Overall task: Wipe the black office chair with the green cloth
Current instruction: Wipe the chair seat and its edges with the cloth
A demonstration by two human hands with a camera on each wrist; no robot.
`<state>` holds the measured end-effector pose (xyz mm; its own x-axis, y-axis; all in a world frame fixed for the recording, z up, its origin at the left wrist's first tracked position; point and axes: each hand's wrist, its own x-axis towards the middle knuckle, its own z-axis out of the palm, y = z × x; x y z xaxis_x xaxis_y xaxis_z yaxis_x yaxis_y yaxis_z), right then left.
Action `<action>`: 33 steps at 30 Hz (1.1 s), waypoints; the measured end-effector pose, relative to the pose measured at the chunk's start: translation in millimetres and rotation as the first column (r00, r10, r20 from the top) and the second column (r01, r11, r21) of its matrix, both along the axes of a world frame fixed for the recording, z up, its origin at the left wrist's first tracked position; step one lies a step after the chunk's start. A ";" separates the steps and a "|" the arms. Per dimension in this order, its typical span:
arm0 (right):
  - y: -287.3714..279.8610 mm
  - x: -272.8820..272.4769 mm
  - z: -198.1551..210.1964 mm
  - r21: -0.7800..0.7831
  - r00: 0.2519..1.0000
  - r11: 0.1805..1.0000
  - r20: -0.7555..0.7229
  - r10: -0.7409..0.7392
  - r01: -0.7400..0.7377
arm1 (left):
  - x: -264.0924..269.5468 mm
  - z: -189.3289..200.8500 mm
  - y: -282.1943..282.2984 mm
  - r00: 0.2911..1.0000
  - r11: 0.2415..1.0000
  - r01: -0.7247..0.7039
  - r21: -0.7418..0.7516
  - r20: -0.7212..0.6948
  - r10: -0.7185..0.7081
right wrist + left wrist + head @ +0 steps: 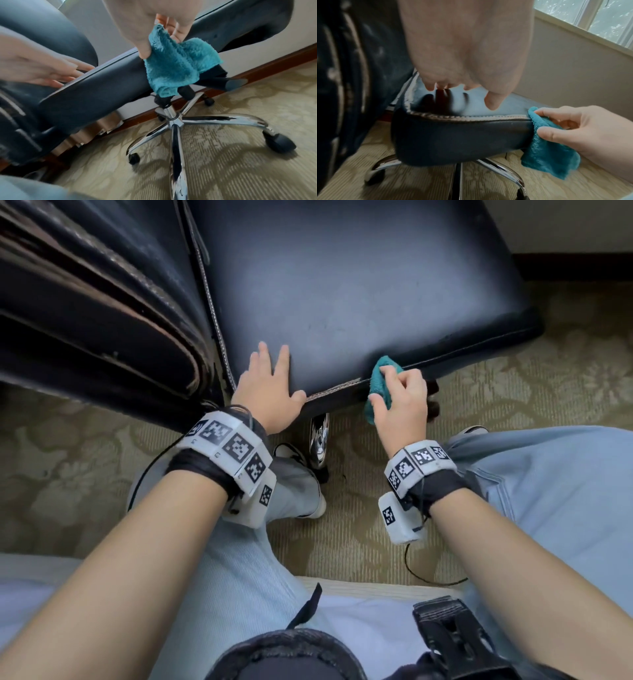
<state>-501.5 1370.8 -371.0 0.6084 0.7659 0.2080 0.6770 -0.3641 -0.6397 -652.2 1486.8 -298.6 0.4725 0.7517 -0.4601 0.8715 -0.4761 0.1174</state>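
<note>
The black office chair's seat (342, 285) fills the upper middle of the head view, its backrest (85, 302) at the left. My left hand (270, 385) lies flat with straight fingers on the seat's near left corner (447, 135). My right hand (400, 398) pinches the teal-green cloth (382, 385) against the seat's front edge, thumb below and fingers above. In the left wrist view the cloth (549, 152) hangs down past the seat's side. From the right wrist view the cloth (173, 67) drapes over the seat's rim (102, 89).
Under the seat stands a chrome five-star base (175, 121) with black castors (279, 142) on patterned beige carpet (548, 378). A wall with a dark skirting board (257, 70) and a window (599, 20) lie behind the chair. My knees in light jeans (548, 491) flank the base.
</note>
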 end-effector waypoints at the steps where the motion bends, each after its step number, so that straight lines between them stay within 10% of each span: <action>1: 0.8 -7.8 0.0 -0.002 1.000 1.000 0.006 0.023 -0.023 | -2.6 -0.8 -0.7 0.999 0.999 -0.036 -0.025 0.004 0.036; 15: 6.6 -41.8 -5.1 0.026 0.949 0.993 0.299 0.104 -0.117 | -22.5 -0.6 17.4 0.999 0.999 0.025 -0.043 0.040 -0.023; 25: 9.0 -30.2 -3.7 0.139 0.998 0.988 -0.006 -0.068 0.068 | -17.4 0.6 11.8 0.998 0.997 0.027 -0.070 0.064 -0.023; 33: 11.7 -65.6 -16.1 0.148 0.996 0.986 0.062 0.068 -0.077 | -13.6 2.5 7.5 0.998 0.996 -0.022 -0.088 0.055 0.027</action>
<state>-567.2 1382.5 -387.1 0.5365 0.7649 0.3566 0.7349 -0.2157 -0.6430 -665.8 1494.2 -296.1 0.4814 0.7214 -0.4978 0.8736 -0.4407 0.2063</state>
